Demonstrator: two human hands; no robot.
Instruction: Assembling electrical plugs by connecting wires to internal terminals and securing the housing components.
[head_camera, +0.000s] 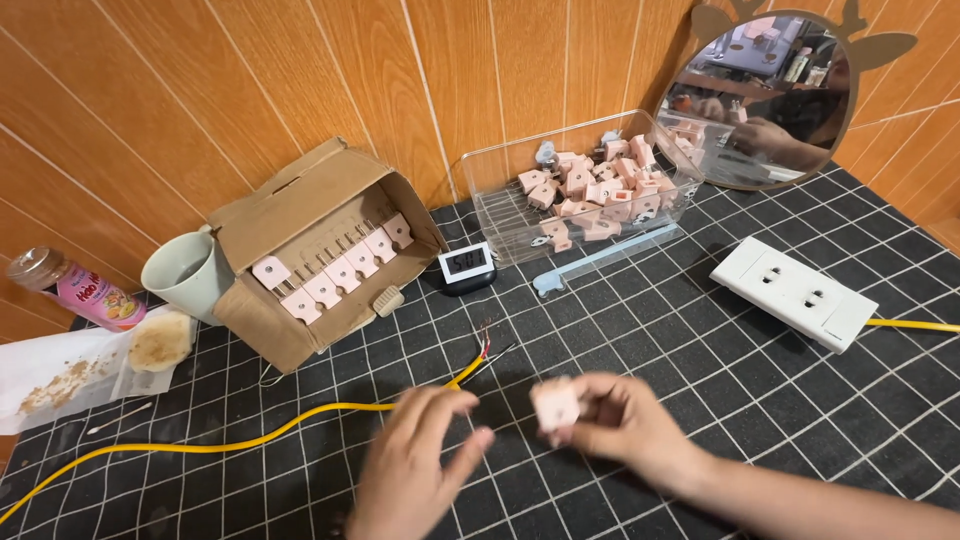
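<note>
My right hand grips a small pink plastic plug piece just above the black grid mat. My left hand hovers to its left with fingers spread and nothing in it, blurred by motion, close to the yellow cable. That cable ends in bared red and dark wires just beyond my left fingers. A clear plastic bin holds several more pink plug pieces. An open cardboard box on its side shows a row of pink pieces.
A white double socket block with a yellow lead lies at the right. A small digital clock, a pale blue strip, a mint cup, a bottle, a paper with crumbs and a round mirror surround the mat.
</note>
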